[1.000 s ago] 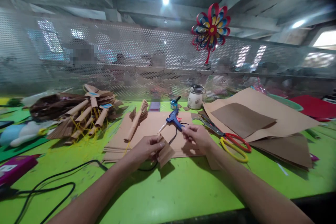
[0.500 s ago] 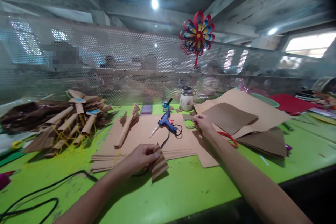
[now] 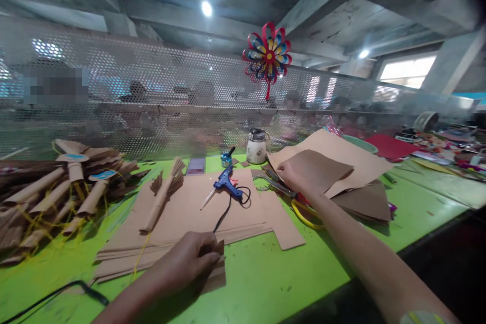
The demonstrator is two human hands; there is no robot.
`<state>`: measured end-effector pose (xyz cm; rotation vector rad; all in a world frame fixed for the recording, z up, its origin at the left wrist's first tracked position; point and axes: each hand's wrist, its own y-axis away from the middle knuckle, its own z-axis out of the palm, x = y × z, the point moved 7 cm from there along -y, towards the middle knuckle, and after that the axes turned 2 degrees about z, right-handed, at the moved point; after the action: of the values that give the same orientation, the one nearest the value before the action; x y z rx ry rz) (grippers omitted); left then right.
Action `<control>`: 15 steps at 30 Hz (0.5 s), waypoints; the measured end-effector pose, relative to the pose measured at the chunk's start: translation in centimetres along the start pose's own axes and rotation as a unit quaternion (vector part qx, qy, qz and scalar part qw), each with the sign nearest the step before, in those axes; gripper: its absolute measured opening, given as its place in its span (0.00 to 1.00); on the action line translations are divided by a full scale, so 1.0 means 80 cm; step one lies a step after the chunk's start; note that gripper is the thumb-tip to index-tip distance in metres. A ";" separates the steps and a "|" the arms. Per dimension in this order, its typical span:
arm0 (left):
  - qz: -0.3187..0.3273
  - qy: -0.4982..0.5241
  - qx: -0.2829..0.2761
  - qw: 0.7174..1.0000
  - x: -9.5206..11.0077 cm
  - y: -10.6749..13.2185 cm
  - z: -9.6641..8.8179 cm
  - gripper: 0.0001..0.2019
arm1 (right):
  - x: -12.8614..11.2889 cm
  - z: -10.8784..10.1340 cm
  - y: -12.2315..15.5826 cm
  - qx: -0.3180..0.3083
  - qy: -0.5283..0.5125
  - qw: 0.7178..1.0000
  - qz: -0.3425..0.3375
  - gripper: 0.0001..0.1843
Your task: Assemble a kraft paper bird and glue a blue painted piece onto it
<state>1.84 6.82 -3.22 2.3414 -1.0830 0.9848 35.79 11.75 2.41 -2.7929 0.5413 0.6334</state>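
Your right hand [image 3: 291,174] has moved from beside the glue gun [image 3: 225,182] to the dark brown sheet [image 3: 326,168] right of it, leaving the glue gun unheld; whether those fingers grip anything, I can't tell. Your left hand [image 3: 186,259] keeps its fingers pinched on the pleated paper [image 3: 217,277], nearer you than the glue gun. Behind the glue gun stand a blue jar [image 3: 226,161] and a white lidded jug [image 3: 256,152], contents hidden.

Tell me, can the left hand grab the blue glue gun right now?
Probably not: the left hand pinches pleated brown paper, so it may need freeing first. Only flat paper sheets and the cord lie between it and the blue glue gun.
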 end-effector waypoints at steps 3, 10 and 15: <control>-0.002 -0.016 -0.007 1.000 0.000 -0.001 0.002 0.08 | -0.007 -0.013 -0.002 0.040 0.023 0.999 -0.024 0.17; -0.010 -0.042 -0.030 0.999 -0.002 -0.001 0.003 0.13 | -0.035 0.010 0.015 0.058 0.035 0.991 -0.117 0.12; -0.033 -0.026 -0.045 0.998 0.005 -0.003 0.001 0.14 | -0.056 0.022 0.040 0.024 0.036 0.986 -0.160 0.14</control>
<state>2.22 6.72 -2.95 2.3259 -1.0398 0.8396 30.09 10.72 2.45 -2.7786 0.1123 0.4446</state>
